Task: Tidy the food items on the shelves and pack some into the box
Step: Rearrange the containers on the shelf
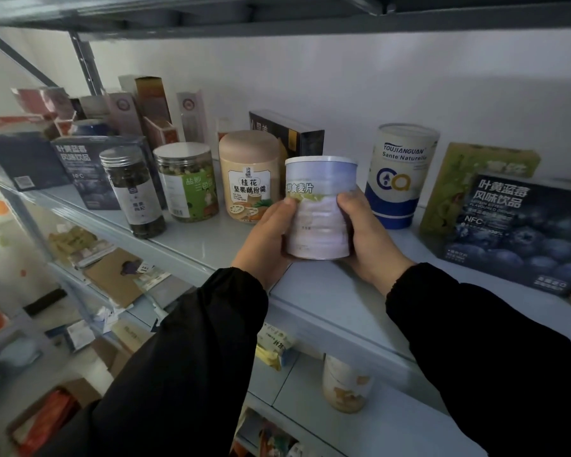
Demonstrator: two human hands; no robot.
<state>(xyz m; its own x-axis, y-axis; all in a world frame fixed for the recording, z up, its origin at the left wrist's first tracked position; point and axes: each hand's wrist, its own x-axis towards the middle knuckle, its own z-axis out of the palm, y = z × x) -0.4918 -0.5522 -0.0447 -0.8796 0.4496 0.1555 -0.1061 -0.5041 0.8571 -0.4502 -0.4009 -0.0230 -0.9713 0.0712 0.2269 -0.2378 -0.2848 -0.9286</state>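
The left grip (266, 235) and right grip (365, 232) clasp a tin (317, 212) between them, one on each side, thumbs curled onto its front. The tin is upright over the front of the shelf (327, 291) — whether its base touches the shelf I cannot tell. Behind it to the left stand a beige jar (249, 173), a green-labelled jar (188, 183) and a dark jar (132, 192). To the right — a white-and-blue canister (398, 179) and a blueberry box (515, 232).
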